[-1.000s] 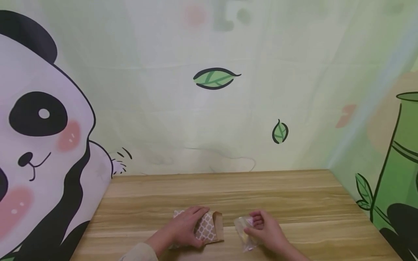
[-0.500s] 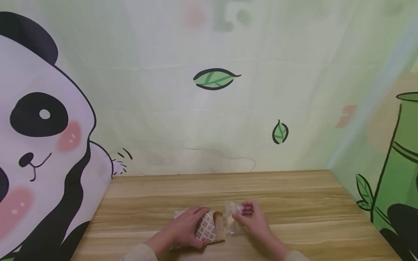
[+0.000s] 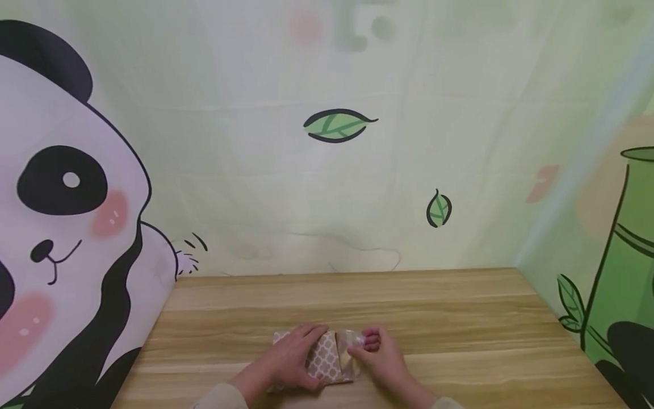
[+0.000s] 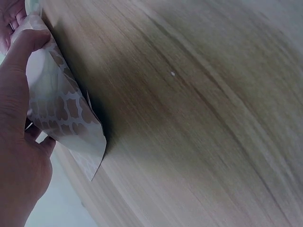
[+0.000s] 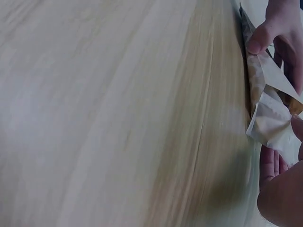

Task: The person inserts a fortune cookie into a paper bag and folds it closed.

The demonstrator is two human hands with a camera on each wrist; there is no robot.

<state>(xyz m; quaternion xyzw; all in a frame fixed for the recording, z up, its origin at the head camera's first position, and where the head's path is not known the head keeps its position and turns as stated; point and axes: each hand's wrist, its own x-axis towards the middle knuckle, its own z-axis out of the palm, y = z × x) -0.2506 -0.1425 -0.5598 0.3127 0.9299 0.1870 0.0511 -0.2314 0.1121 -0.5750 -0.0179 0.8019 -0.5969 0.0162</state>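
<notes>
A tan paper bag with a white lattice pattern lies on the wooden table, its mouth facing right. My left hand grips the bag across its middle, thumb along the near edge. In the left wrist view, the closed end of the bag sticks out past that hand. My right hand pinches a clear plastic packet with something pale yellowish inside, too unclear to name. The packet sits at the bag's mouth, in the right wrist view; how far it reaches inside is hidden.
The wooden tabletop runs back to a pale green cloth backdrop printed with leaves. A large printed panda covers the left side, and a green bamboo print stands at the right.
My right hand has brought the plastic packet leftward, first up and then down, from beside the paper bag to its mouth. My left hand has kept its grip on the bag.
</notes>
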